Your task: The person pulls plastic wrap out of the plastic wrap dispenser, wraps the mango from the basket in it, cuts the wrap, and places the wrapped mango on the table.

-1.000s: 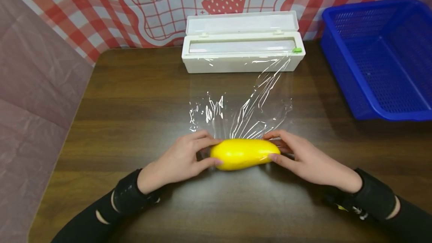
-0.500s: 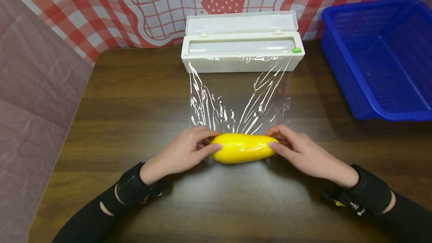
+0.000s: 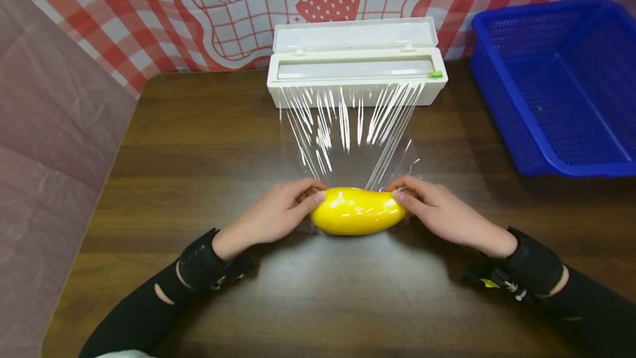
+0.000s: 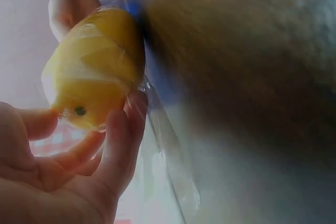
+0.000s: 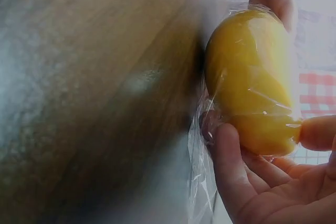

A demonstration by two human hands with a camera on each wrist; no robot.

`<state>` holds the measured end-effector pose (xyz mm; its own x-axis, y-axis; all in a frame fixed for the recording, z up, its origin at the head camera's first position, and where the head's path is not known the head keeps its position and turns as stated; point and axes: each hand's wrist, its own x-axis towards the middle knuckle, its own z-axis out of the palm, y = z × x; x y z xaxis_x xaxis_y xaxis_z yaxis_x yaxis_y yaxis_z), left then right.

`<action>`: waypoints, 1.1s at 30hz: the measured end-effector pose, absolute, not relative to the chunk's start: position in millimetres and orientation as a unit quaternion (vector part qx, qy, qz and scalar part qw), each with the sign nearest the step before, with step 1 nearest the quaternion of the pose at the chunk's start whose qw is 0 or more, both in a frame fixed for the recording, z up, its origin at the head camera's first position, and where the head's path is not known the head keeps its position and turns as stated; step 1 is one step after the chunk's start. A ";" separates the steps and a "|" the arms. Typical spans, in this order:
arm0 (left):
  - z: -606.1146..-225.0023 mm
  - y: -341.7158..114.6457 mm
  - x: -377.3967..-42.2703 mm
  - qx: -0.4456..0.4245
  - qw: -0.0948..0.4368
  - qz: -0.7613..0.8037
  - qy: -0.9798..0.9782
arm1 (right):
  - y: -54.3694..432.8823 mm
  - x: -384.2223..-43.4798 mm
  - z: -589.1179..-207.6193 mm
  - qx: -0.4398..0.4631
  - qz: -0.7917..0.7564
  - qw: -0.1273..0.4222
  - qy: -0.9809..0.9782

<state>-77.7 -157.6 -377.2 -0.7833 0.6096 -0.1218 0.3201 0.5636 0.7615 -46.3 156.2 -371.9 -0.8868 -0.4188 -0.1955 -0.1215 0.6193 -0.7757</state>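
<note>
Yellow fruit (image 3: 358,212) is sitting just below the centre of the head view, between two hands. The left hand (image 3: 275,211) is grasping its left end with thumb and fingers, and the right hand (image 3: 439,211) is gripping its right end likewise. Clear film (image 3: 343,123) is running in taut creases from the fruit up to a white box (image 3: 356,52), whose hinged lid is leaning open by the checked cloth (image 3: 116,12) at the top. A green slider (image 3: 435,74) is sitting at the box's right end. On the right, a blue basket (image 3: 518,98) is bounding the space, its near rim lying well apart from the right hand. Brown counter (image 3: 199,142) is stretching to the left edge and is continuing below the fruit to the bottom of the frame.

In the left wrist view, the fruit is filling the upper left, film clinging around it and a dark spot (image 4: 80,111) showing on its end; blurred counter is occupying the right.

In the right wrist view, the fruit is standing at upper right, loose film trailing below beside the fingers (image 5: 231,150), while counter is spreading across the left.
</note>
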 end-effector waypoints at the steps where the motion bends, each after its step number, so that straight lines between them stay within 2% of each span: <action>1: -377.2 -157.3 -78.3 0.267 0.192 0.385 0.862 | 156.1 -47.0 -371.5 -0.150 -0.411 0.185 0.880; 15: -375.4 -154.3 -83.4 0.228 0.203 0.419 0.855 | 154.5 -56.3 -374.1 -0.120 -0.444 0.222 0.860; 21: -379.6 -152.2 -88.8 0.225 0.185 0.404 0.867 | 153.7 -66.3 -379.5 -0.112 -0.447 0.232 0.857; 25: -381.5 -151.6 -92.8 0.228 0.162 0.370 0.886 | 150.9 -68.2 -379.0 -0.136 -0.393 0.180 0.891; 33: -369.6 -159.4 -98.1 0.272 0.039 0.284 0.919 | 149.5 -63.3 -372.0 -0.181 -0.260 0.048 0.947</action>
<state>-98.1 -159.4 -369.6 -0.8493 0.5215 0.0825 0.4769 0.6907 0.5435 -63.3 149.5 -372.0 -0.9299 -0.3679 0.0040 -0.3183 0.7989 -0.5103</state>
